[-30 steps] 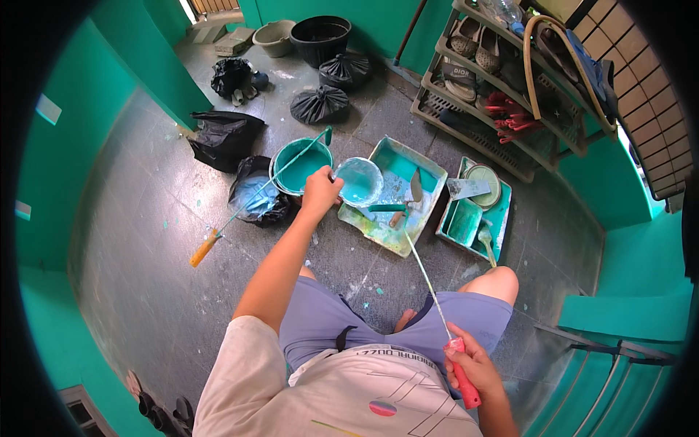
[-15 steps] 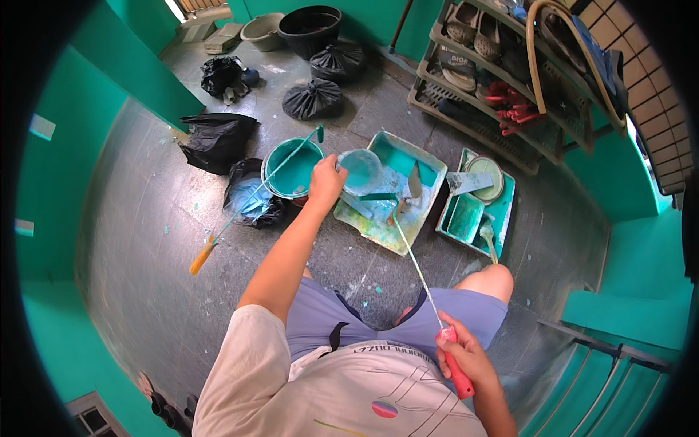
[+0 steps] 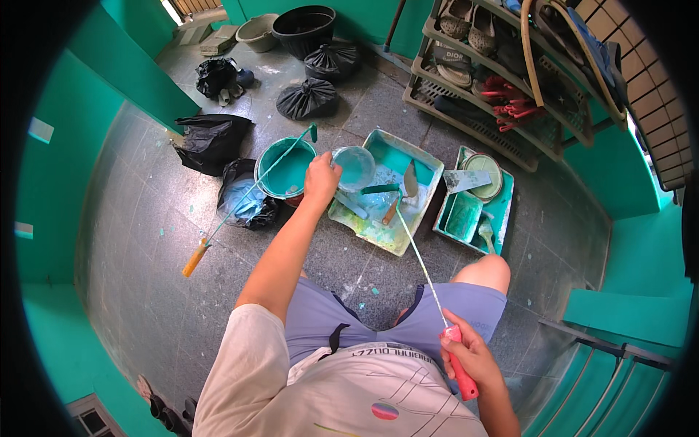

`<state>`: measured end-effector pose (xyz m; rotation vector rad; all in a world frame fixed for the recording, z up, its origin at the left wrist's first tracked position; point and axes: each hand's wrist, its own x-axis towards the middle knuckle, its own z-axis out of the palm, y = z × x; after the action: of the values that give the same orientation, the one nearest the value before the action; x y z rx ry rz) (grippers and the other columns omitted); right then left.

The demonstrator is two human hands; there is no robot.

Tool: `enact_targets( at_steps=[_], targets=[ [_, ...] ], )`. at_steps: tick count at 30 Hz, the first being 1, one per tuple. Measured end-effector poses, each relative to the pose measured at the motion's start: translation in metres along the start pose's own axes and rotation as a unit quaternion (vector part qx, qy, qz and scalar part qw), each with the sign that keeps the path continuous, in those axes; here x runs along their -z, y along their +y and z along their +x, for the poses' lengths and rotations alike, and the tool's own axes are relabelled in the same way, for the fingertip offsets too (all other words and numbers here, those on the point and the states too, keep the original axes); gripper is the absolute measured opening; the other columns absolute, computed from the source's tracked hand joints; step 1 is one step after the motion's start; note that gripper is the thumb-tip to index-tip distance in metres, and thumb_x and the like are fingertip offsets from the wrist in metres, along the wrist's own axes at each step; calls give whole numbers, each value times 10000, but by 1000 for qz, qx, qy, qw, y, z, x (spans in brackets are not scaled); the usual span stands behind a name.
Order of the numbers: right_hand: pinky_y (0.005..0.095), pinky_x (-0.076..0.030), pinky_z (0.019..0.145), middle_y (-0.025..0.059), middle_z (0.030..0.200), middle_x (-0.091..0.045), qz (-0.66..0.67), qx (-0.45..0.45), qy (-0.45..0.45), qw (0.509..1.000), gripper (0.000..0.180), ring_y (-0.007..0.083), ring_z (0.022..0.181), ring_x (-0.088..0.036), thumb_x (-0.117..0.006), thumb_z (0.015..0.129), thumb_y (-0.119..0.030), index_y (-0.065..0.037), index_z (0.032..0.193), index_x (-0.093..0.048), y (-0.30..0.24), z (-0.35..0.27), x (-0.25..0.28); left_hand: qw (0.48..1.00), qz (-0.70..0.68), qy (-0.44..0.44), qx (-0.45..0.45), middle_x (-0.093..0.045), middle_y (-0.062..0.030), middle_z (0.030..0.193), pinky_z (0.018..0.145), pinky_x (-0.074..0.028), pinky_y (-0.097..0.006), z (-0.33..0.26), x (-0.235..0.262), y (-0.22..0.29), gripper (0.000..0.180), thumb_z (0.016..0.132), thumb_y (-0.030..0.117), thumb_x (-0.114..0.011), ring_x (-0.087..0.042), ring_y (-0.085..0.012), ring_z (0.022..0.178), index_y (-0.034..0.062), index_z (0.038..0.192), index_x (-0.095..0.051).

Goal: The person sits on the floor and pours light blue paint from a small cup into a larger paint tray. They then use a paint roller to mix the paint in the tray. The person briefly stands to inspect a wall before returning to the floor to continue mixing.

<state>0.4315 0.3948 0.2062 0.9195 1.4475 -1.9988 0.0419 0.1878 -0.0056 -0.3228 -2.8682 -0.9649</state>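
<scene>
My left hand (image 3: 322, 178) grips the rim of a translucent plastic tub (image 3: 354, 170) above the left edge of a large paint tray (image 3: 435, 178). Beside that hand stands a bucket of green paint (image 3: 280, 160); a second roller with an orange handle (image 3: 195, 258) lies across its top. My right hand (image 3: 470, 355), close to my lap, is closed around the red handle of a paint roller (image 3: 420, 255). Its slim green head (image 3: 380, 189) is over the large tray, near the tub. A trowel (image 3: 411, 180) with a wooden handle lies in that tray.
On the right sits a smaller tray (image 3: 504, 226) with a scraper (image 3: 466, 180), a round lid (image 3: 486, 169) and a brush (image 3: 486, 234). Black bags (image 3: 307, 100) and a black tub (image 3: 303, 33) stand farther off. A shoe rack (image 3: 470, 124) is at the far right.
The roller head has moved away from me and up a little over the large tray, uncovering more of the trowel's handle. My left hand still holds the tub near the same spot.
</scene>
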Motion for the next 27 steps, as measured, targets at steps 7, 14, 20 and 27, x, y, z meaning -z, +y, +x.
enact_targets(
  at_steps=[7, 14, 20, 27],
  targets=[
    [254, -442, 458, 41, 686, -543, 5, 5, -10, 1000, 604, 122, 469, -531, -539, 958, -64, -48, 1501, -275, 0, 0, -2, 999, 25, -14, 16, -633, -239, 1026, 812, -510, -495, -3, 3, 1, 239, 812, 146, -627, -623, -428, 929, 14, 1011, -621],
    [255, -442, 455, 40, 689, -544, 11, -1, -6, 1000, 608, 118, 465, -525, -543, 956, -66, -49, 1502, -275, 2, 0, 0, 999, 39, -16, 15, -631, -232, 1005, 796, -515, -496, -5, 5, 9, 226, 823, 142, -615, -628, -420, 927, 24, 1015, -626],
    [257, -444, 456, 43, 686, -547, 0, 16, -14, 1000, 606, 120, 464, -528, -542, 958, -67, -45, 1502, -274, 3, 0, 2, 999, 40, 6, -4, -629, -235, 990, 782, -521, -495, -4, 8, 9, 210, 820, 139, -611, -632, -427, 897, 19, 993, -622],
    [254, -436, 453, 35, 673, -544, -3, 17, -22, 1000, 610, 116, 459, -524, -539, 959, -67, -48, 1506, -270, 3, 2, 4, 998, 63, 9, -23, -622, -234, 963, 757, -513, -505, -2, 9, 9, 209, 817, 146, -624, -629, -436, 865, 21, 984, -625]
  ],
)
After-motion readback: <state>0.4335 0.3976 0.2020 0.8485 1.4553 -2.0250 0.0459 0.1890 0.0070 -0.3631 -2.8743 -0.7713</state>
